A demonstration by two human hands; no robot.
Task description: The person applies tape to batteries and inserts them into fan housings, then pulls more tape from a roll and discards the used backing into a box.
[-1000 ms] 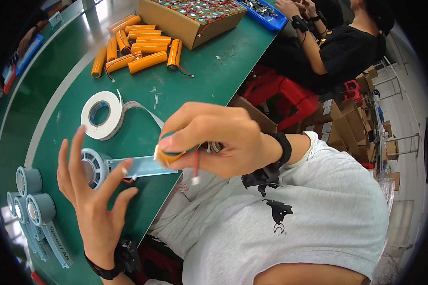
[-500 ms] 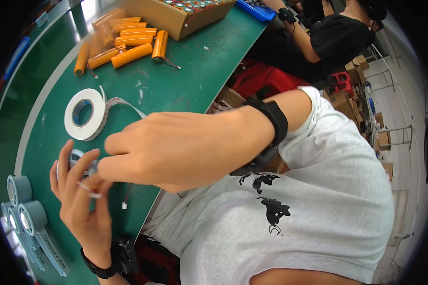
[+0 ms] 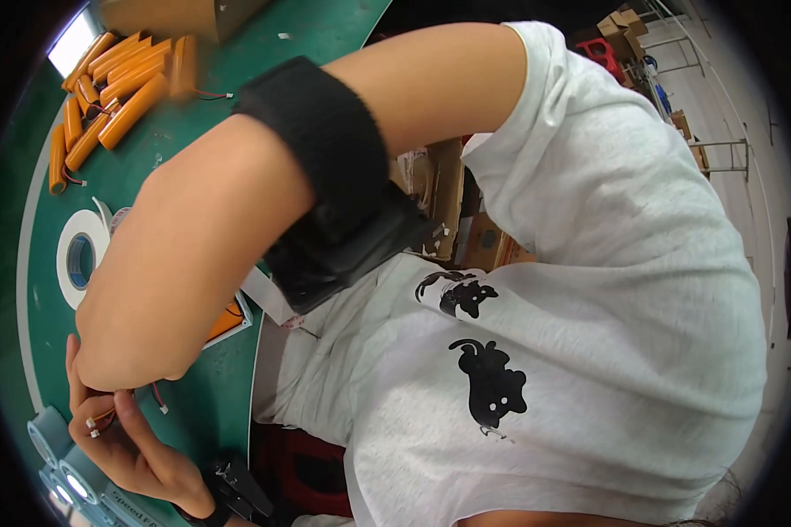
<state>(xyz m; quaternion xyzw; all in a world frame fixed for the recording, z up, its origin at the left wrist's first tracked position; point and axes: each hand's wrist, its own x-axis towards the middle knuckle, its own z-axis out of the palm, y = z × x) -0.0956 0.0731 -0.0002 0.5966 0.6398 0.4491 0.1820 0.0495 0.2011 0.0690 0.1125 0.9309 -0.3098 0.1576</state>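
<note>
My left hand [image 3: 136, 448] is bent at the lower left, its fingers curled around a thin wire lead [image 3: 103, 423] with small white connectors. My right hand [image 3: 149, 290] reaches over it from above, back toward me; its fingers are hidden, so what they hold cannot be seen. The two hands meet at the fingertips. Another small connector [image 3: 163, 408] on dark and red wire hangs beside the left thumb. Under my right wrist, part of an orange cell in a pale frame [image 3: 230, 325] shows. A roll of white tape [image 3: 68, 263] lies just beyond the right hand.
Several orange wrapped battery cells [image 3: 119, 88] with wire leads lie at the far left of the green table [image 3: 264, 44]. A cardboard box [image 3: 163, 18] stands behind them. Pale blue handheld fans [image 3: 70, 474] rest at the lower left. A tape strip [image 3: 272, 299] reaches the table edge.
The view has shifted, so the cells and tape roll appear farther left. My right hand has turned and bent down over the left. The grey round part behind my left fingers is now hidden.
</note>
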